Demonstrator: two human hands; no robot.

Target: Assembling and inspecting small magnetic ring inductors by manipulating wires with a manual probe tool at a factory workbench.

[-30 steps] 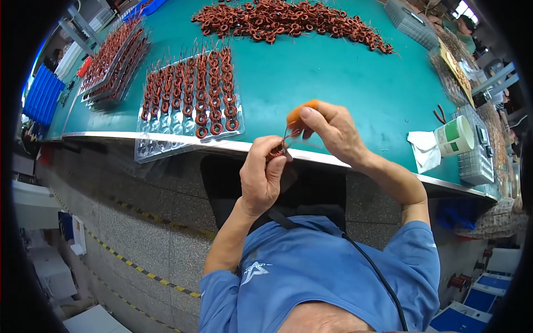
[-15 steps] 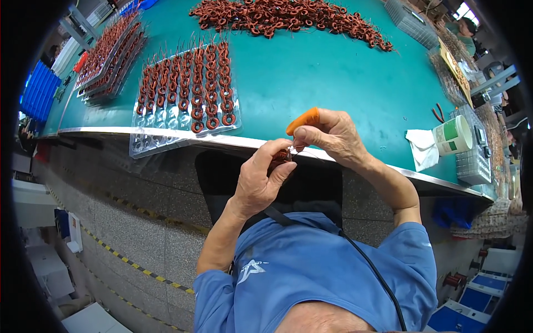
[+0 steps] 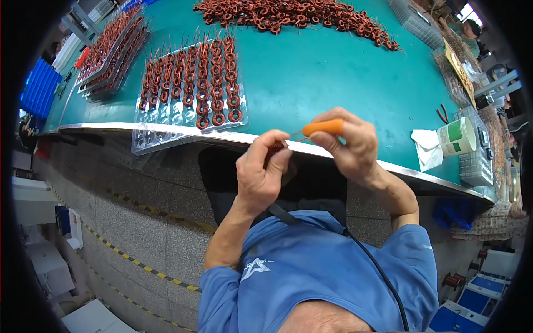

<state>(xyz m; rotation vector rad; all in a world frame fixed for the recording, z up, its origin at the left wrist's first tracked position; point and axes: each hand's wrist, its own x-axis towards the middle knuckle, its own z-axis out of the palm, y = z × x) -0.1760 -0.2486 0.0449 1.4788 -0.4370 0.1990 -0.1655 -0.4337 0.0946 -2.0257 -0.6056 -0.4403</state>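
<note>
Above the bench's front edge, my left hand (image 3: pixel 259 172) pinches a small copper-wound ring coil (image 3: pixel 276 146) between thumb and fingers, which hide most of it. Thin wire leads (image 3: pixel 296 135) run from the coil toward my right hand (image 3: pixel 351 145). An orange cover (image 3: pixel 323 127) sits over what looks like my right index finger. That finger and the thumb close together at the wire ends, though the exact contact is partly hidden. A clear plastic tray (image 3: pixel 237 123) on the left holds rows of similar coils, its front corner jutting past the bench edge.
On the green bench (image 3: pixel 333 72), a large heap of coils (image 3: pixel 300 15) lies at the back. Stacked filled trays (image 3: pixel 111 55) stand far left. At right are a white cloth (image 3: pixel 426 150), a tipped white-and-green cup (image 3: pixel 457 136) and dark-handled pliers (image 3: pixel 442 114).
My right hand has turned and shifted slightly right, its orange-covered finger now pointing left along the leads. My left hand still holds the coil. The whole view has shifted slightly.
</note>
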